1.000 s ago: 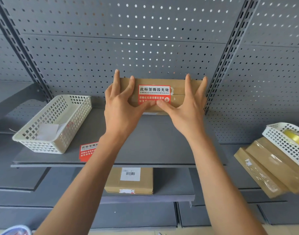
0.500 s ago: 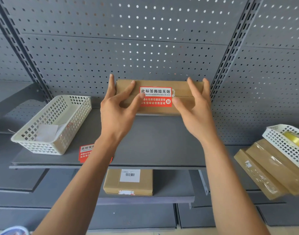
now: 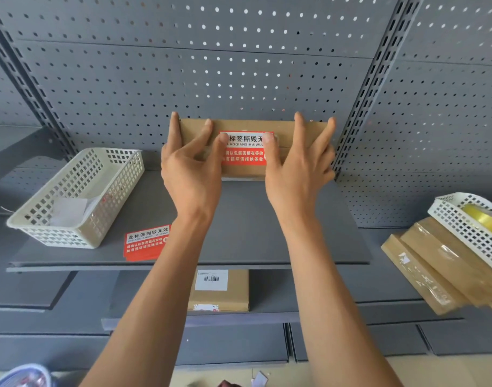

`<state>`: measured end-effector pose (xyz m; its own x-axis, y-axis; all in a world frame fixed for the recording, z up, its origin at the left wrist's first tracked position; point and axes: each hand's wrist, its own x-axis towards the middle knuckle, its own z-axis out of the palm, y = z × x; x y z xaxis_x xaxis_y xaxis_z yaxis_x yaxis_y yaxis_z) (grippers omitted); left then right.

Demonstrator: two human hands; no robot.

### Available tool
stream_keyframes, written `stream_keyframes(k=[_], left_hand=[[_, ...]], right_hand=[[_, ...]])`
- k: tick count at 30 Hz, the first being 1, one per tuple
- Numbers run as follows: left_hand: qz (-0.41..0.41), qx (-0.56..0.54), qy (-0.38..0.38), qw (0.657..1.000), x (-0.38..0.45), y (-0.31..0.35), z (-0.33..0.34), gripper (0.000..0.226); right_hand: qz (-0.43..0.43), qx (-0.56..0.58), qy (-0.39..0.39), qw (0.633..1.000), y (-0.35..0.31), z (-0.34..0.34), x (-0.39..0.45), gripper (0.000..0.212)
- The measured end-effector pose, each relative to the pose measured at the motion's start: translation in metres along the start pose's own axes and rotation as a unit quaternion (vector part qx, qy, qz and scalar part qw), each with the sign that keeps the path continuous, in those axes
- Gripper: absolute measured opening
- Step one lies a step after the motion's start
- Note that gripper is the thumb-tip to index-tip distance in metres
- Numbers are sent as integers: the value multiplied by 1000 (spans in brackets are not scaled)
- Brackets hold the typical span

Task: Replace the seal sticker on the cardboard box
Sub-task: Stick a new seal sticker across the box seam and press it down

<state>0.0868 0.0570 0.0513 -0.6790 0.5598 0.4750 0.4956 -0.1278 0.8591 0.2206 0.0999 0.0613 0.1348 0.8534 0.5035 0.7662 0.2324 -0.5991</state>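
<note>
A brown cardboard box (image 3: 250,126) stands on its edge at the back of the grey shelf (image 3: 239,236), against the pegboard. A red and white seal sticker (image 3: 243,156) lies across the seam on its front face. My left hand (image 3: 189,174) grips the box's left end, with its thumb pressed on the sticker's upper left corner. My right hand (image 3: 298,177) grips the right end, and its thumb covers the sticker's upper right corner.
A small stack of red seal stickers (image 3: 145,243) lies near the shelf's front edge, beside a cream basket (image 3: 113,174) holding white paper. Another box (image 3: 221,291) sits on the lower shelf. At right are a white basket (image 3: 462,230) with a tape roll (image 3: 482,216) and wrapped boxes (image 3: 440,263).
Both thumbs have slid from the sticker's lower edge, out past its sides, up to its top corners. The box has stayed at the back of the shelf.
</note>
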Motion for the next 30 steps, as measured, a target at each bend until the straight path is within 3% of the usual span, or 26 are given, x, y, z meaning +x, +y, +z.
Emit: stream_keyframes(k=[12, 15, 18, 22, 30], left_hand=[[17, -10, 2, 1000, -6, 3, -7, 29], [29, 9, 15, 999, -12, 6, -10, 46], [14, 34, 5, 999, -18, 14, -11, 71], [1, 44, -10, 999, -12, 14, -12, 72], [5, 26, -29, 999, -7, 0, -19, 58]], right_hand=[[11, 62, -28, 998, 7, -6, 1, 43], [36, 103, -12, 994, 9, -12, -1, 36], [62, 101, -8, 993, -1, -13, -4, 57], [62, 66, 31, 995, -7, -6, -9, 75], [40, 96, 55, 993, 8, -1, -11, 45]])
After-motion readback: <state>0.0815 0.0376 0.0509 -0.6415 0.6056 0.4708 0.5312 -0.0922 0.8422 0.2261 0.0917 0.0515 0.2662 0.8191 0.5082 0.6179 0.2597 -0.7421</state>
